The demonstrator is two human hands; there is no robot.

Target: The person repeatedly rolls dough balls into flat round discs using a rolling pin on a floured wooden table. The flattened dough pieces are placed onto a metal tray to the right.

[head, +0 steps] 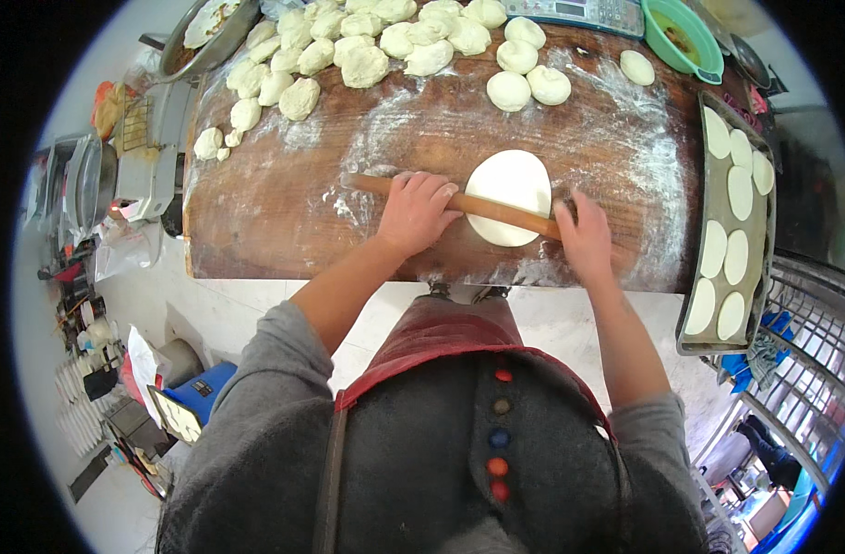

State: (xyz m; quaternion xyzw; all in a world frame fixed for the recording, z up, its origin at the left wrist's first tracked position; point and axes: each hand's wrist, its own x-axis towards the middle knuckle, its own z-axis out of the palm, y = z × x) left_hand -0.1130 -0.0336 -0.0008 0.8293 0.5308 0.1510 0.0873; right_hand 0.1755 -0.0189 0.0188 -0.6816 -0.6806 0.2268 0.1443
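A wooden rolling pin [491,208] lies across a flat oval sheet of dough [509,181] on the floured wooden table [270,208]. My left hand [420,211] is on the pin, left of the dough, with the pin's left end sticking out past it. At the pin's right end, my right hand [585,228] holds it beside the dough's right edge; this hand is slightly blurred. Many rough dough lumps [364,66] are heaped along the far side. Smoother dough balls [509,91] sit to their right, and a single dough piece [637,68] lies farther right.
A metal tray [716,239] with several flat dough ovals stands at the table's right edge. A green plastic basin [678,38] with liquid and a digital scale [602,14] are at the back right. At the back left is a metal pan [218,52] with filling and a white bowl.
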